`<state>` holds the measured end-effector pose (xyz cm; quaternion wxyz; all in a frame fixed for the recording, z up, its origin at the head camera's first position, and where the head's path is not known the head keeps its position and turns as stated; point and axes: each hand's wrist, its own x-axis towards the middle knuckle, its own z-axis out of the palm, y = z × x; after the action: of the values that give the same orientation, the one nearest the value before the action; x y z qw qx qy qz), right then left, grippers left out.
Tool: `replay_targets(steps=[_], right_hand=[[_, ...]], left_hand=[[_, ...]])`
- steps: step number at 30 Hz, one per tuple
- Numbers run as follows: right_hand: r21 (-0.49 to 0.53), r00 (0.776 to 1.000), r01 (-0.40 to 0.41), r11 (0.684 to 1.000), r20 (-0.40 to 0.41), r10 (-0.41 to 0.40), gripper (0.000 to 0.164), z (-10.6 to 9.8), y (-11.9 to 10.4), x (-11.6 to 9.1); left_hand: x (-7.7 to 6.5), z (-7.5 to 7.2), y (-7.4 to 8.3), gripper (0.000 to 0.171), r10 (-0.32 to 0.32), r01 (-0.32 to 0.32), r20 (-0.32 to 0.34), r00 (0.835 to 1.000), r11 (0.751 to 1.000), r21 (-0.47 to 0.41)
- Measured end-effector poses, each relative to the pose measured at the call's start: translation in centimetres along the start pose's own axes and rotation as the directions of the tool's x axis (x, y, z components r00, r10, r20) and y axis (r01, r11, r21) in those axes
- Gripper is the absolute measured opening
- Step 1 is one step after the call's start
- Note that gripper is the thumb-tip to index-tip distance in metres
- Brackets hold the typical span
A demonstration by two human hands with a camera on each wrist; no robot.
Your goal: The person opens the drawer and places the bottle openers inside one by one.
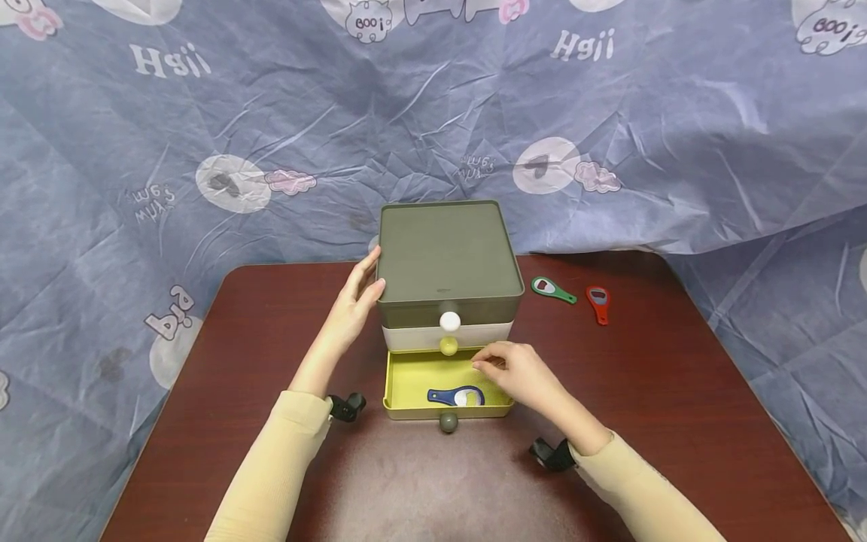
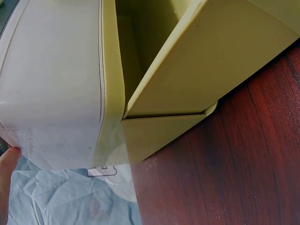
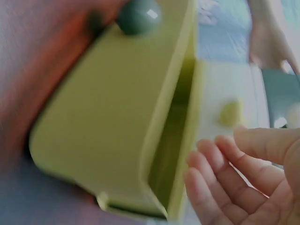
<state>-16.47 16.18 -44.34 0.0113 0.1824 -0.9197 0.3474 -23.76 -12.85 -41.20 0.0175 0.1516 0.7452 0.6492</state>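
A stacked box of small drawers (image 1: 447, 252) has a dark green top tier, a white middle tier and a yellow bottom drawer (image 1: 409, 370), which is pulled out. Inside that drawer lies a blue bottle opener (image 1: 447, 396), near its front wall. My left hand (image 1: 348, 309) rests with its fingers against the upper left side of the box; in the left wrist view only a finger (image 2: 6, 166) shows at the edge. Over the drawer's right side hovers my right hand (image 1: 521, 373), its fingers loosely bent and nothing between them, as the right wrist view (image 3: 243, 183) also shows.
On the dark red table (image 1: 650, 391), right of the box, lie a green bottle opener (image 1: 552, 290) and a red bottle opener (image 1: 599, 303). Round knobs stick out from the drawer fronts, a dark green one (image 1: 448, 422) lowest. A printed blue cloth (image 1: 305, 113) hangs behind.
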Motion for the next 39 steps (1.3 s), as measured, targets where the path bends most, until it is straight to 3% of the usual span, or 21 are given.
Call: replay_targets(steps=[4, 8, 17, 22, 26, 32, 39], right_hand=[[0.091, 0.995, -0.087, 0.992, -0.05, 0.092, 0.009, -2.5, 1.1, -0.1], [0.114, 0.98, -0.148, 0.982, -0.114, 0.161, 0.014, -4.7, 3.2, -0.1], [0.274, 0.918, -0.295, 0.915, -0.183, 0.351, 0.04, -8.8, 8.5, 0.5], [0.387, 0.859, -0.359, 0.849, -0.219, 0.463, 0.047, -9.3, 11.1, 0.9], [0.446, 0.798, -0.41, 0.796, -0.247, 0.549, 0.048, -9.4, 13.1, 1.4], [0.458, 0.702, -0.511, 0.728, -0.267, 0.661, 0.043, -9.6, 15.9, 2.2], [0.395, 0.613, -0.602, 0.694, -0.329, 0.719, 0.048, -9.6, 17.9, 2.7]], left_hand=[[0.0, -0.1, 0.0, 0.055, -0.004, 0.004, 0.003, 1.0, 1.0, -0.004], [0.0, 0.0, 0.0, 0.056, 0.0, 0.0, 0.003, 1.0, 1.0, -0.006], [0.1, 0.0, -0.2, 0.056, 0.003, -0.003, -0.007, 1.0, 1.0, -0.013], [0.0, 0.1, -0.2, 0.056, 0.006, -0.007, -0.007, 1.0, 1.0, -0.027], [0.0, 0.2, -0.1, 0.056, 0.006, -0.006, -0.01, 1.0, 1.0, -0.023], [0.2, 0.1, -0.2, 0.055, 0.01, -0.01, -0.005, 1.0, 1.0, -0.019], [0.2, 0.0, -0.1, 0.056, 0.016, -0.016, -0.007, 1.0, 0.999, -0.03]])
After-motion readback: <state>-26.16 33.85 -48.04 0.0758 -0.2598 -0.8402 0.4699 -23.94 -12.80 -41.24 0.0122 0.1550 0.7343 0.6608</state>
